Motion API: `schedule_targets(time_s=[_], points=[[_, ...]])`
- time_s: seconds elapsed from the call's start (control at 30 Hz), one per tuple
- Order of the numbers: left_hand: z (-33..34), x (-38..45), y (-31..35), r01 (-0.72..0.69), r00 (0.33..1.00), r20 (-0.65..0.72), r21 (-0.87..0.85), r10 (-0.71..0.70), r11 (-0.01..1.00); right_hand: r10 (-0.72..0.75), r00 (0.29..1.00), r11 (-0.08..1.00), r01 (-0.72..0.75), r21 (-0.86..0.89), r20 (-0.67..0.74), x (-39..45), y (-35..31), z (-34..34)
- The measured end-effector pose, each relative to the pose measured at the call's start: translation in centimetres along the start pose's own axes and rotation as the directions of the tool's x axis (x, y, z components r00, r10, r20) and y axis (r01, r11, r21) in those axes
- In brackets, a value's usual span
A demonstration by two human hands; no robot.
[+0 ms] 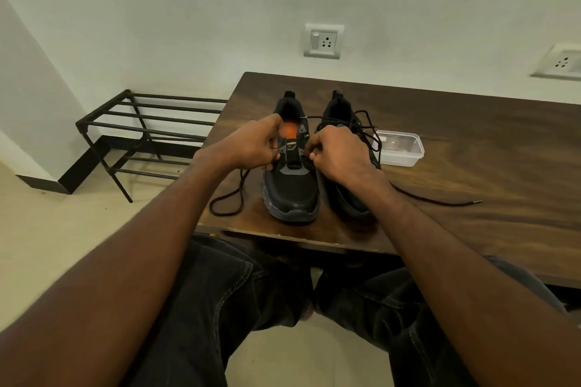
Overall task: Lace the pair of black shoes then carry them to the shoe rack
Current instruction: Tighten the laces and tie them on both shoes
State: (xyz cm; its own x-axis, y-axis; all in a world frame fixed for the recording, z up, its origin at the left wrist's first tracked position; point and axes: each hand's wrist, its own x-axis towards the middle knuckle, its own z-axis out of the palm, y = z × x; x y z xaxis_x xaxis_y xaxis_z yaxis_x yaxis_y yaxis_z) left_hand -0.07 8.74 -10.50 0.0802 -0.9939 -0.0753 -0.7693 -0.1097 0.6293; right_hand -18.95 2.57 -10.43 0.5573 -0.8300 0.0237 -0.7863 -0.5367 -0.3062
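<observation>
Head view: both hands (251, 143) (338, 152) on left shoe's lace (228, 198).

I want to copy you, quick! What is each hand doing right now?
Left hand: closed, pinching the lace at the left shoe.
Right hand: closed, pinching the same lace on the other side.

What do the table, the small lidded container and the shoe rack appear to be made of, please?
Table: probably wood or wood-look laminate, with dark brown grain and a slight sheen. Lidded container: clear plastic, since it is see-through. Shoe rack: likely black metal tubing, thin and matte.
</observation>
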Motion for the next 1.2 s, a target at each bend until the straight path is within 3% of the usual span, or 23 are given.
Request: schedule_targets(time_s=[0.2, 0.23, 0.3, 0.37, 0.43, 0.5, 0.6, 0.7, 0.77, 0.87, 0.9, 0.93, 0.97, 1.0, 1.03, 1.07, 1.13, 1.2], points=[[0.4, 0.0, 0.6, -0.004, 0.998, -0.055, 0.09, 0.009, 0.996, 0.052, 0.998, 0.998, -0.051, -0.048, 0.022, 0.2, 0.1, -0.1], [0.4, -0.1, 0.6, 0.002, 0.997, -0.072, 0.123, 0.006, 0.992, 0.057, 0.997, 0.998, -0.056, -0.019, 0.056, 0.1, 0.3, -0.3], [0.2, -0.1, 0.6, 0.007, 0.989, -0.145, 0.172, 0.018, 0.985, 0.013, 0.992, 0.973, -0.042, 0.228, 0.126, -0.3, 0.4, -1.2], [-0.1, -0.2, 0.8, -0.02, 0.965, -0.261, 0.059, 0.035, 0.998, -0.04, 0.99, 0.81, -0.047, 0.585, 0.136, -1.1, 0.0, -2.9], [-0.4, -0.6, 1.5, -0.074, 0.954, -0.3, -0.241, -0.001, 0.968, -0.057, 0.991, 0.561, -0.071, 0.825, 0.124, -1.8, -0.6, -4.8], [-0.5, -1.1, 2.8, -0.075, 0.978, -0.203, -0.543, -0.044, 0.836, -0.091, 0.99, 0.314, -0.076, 0.946, 0.11, -2.0, -1.2, -6.1], [0.1, -1.2, 4.3, -0.032, 0.999, -0.04, -0.797, -0.001, 0.603, -0.16, 0.981, 0.029, -0.105, 0.994, 0.109, -2.0, -1.5, -6.9], [0.8, -0.9, 4.9, -0.027, 0.996, 0.016, -0.895, 0.093, 0.445, -0.195, 0.975, -0.13, -0.138, 0.982, 0.111, -1.9, -1.1, -6.9], [0.9, -0.7, 5.1, -0.012, 0.985, 0.057, -0.919, 0.162, 0.395, -0.181, 0.977, -0.208, -0.153, 0.966, 0.116, -1.8, -0.5, -7.0], [0.7, -0.9, 5.4, 0.017, 0.972, 0.123, -0.887, 0.201, 0.461, -0.104, 0.985, -0.266, -0.159, 0.951, 0.135, -1.8, 0.6, -7.6], [0.5, -1.1, 5.3, 0.005, 0.978, 0.111, -0.861, 0.178, 0.508, -0.035, 0.99, -0.219, -0.144, 0.965, 0.14, -1.8, 0.9, -7.8], [0.3, -1.3, 5.2, -0.01, 0.989, 0.074, -0.836, 0.13, 0.548, 0.076, 0.988, -0.093, -0.128, 0.987, 0.136, -1.7, 1.5, -7.8], [0.1, -1.4, 4.8, -0.019, 0.997, 0.028, -0.819, 0.073, 0.573, 0.213, 0.972, 0.119, -0.129, 0.984, 0.102, -1.5, 2.3, -7.7], [-0.2, -1.4, 4.3, -0.032, 0.999, -0.023, -0.803, 0.022, 0.595, 0.346, 0.938, 0.404, -0.168, 0.899, 0.02, -1.4, 3.0, -7.5], [-0.5, -1.5, 3.7, -0.046, 0.997, -0.074, -0.784, -0.019, 0.619, 0.429, 0.898, 0.666, -0.242, 0.706, -0.098, -1.2, 4.1, -7.2], [-0.9, -1.4, 3.1, -0.058, 0.991, -0.123, -0.753, -0.054, 0.655, 0.453, 0.871, 0.825, -0.329, 0.459, -0.19, -1.0, 5.1, -6.8], [-1.3, -1.3, 2.1, -0.055, 0.975, -0.194, -0.676, -0.106, 0.735, 0.444, 0.872, 0.895, -0.444, 0.049, -0.204, -1.2, 5.8, -6.3], [-1.3, -1.2, 1.7, -0.047, 0.971, -0.211, -0.615, -0.108, 0.787, 0.349, 0.921, 0.928, -0.365, -0.076, -0.17, -1.1, 5.4, -5.5]])
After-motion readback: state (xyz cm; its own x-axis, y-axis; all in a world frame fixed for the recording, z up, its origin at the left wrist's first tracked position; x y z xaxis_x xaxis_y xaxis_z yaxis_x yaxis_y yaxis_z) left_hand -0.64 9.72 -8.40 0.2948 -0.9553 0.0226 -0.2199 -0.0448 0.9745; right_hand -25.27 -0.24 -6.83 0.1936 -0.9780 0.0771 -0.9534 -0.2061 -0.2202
